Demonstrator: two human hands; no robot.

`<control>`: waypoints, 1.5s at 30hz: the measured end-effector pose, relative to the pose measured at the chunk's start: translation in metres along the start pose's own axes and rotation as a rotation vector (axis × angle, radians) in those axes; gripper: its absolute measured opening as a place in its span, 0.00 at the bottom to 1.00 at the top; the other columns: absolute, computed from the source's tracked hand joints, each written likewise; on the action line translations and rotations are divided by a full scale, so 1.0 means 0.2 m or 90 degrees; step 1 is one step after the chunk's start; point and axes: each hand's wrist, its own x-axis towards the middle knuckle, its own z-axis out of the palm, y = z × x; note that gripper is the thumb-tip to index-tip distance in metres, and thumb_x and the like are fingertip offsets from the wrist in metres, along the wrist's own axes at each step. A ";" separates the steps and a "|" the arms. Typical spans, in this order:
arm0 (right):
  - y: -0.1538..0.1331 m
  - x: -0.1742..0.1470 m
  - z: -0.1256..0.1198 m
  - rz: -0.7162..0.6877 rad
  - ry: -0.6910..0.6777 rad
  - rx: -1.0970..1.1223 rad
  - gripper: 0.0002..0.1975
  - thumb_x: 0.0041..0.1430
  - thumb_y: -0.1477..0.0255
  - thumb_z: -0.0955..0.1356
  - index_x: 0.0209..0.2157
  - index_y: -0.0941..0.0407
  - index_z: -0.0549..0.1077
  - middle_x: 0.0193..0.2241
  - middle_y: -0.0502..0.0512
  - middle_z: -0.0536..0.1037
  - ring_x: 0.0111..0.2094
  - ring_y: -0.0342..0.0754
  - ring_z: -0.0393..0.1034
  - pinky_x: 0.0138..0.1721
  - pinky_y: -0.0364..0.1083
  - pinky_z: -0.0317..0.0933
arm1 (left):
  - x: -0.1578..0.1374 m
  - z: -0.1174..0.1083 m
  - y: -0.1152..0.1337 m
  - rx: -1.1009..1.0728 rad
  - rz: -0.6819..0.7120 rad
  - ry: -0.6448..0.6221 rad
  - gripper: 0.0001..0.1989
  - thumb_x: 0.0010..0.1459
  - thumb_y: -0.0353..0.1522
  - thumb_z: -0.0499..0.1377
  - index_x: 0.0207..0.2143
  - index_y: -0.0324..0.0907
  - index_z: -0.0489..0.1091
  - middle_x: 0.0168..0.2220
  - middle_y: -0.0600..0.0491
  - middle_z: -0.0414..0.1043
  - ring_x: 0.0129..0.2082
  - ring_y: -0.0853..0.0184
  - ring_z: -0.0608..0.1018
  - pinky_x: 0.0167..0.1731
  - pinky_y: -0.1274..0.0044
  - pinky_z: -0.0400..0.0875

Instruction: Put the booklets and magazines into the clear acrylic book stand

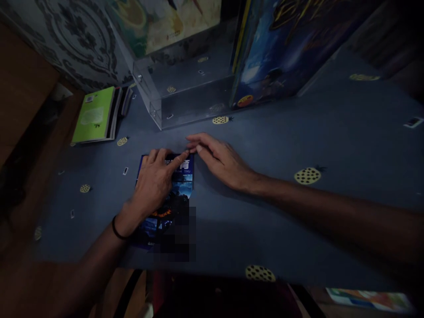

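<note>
A dark blue book (182,182) with white characters and a blue picture on its cover lies flat on the table. Across its upper left part rests my left hand (154,179), fingers spread on the cover and hiding some of the title. My right hand (223,164) is at the book's upper right corner, its fingers stretched out toward my left index fingertip. Whether the right fingertips touch the book or the left hand I cannot tell. Part of the cover's lower right is blurred out by blocks.
A clear acrylic stand (195,99) holds large picture books, including a blue one (274,57), at the back. A green book (94,115) lies with others at the left rear. Pineapple prints mark the grey-blue tablecloth (251,234). A patterned wall (76,39) rises behind.
</note>
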 end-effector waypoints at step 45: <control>0.02 0.00 0.01 0.010 0.016 -0.088 0.15 0.66 0.71 0.62 0.48 0.56 0.76 0.36 0.55 0.83 0.39 0.51 0.77 0.46 0.52 0.67 | -0.19 -0.09 0.14 -0.129 -0.066 -0.078 0.31 0.66 0.44 0.57 0.66 0.39 0.57 0.69 0.36 0.58 0.71 0.44 0.58 0.64 0.47 0.58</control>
